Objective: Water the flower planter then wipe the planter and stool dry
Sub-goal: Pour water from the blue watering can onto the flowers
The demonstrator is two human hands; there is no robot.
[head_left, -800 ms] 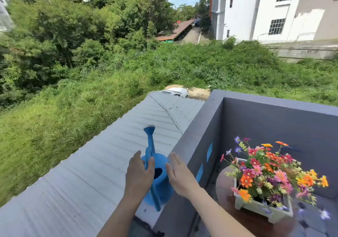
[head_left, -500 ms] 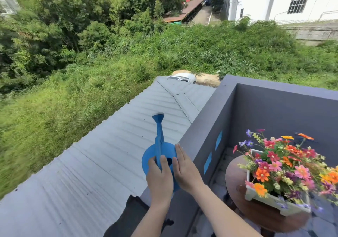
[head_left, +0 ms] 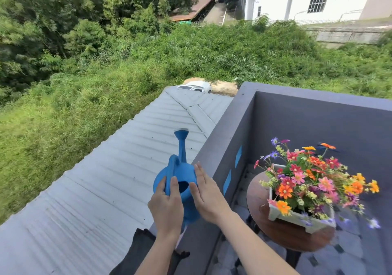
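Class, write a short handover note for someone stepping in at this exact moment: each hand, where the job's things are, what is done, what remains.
Left hand: gripping the blue watering can by its handle.
Right hand: open, flat against the can's side.
Can: at the balcony wall, spout pointing away from the flower planter.
Planter: on the round wooden stool, to the right.
A dark cloth hangs over the wall.
Done: can in hand.
Left: watering, then wiping planter and stool.

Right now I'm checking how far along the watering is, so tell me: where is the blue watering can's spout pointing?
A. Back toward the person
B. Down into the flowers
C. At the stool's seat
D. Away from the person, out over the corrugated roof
D: the watering can, gripped by the left hand with the right hand flat against its side, aims its spout over the corrugated roof, left of the flower planter.
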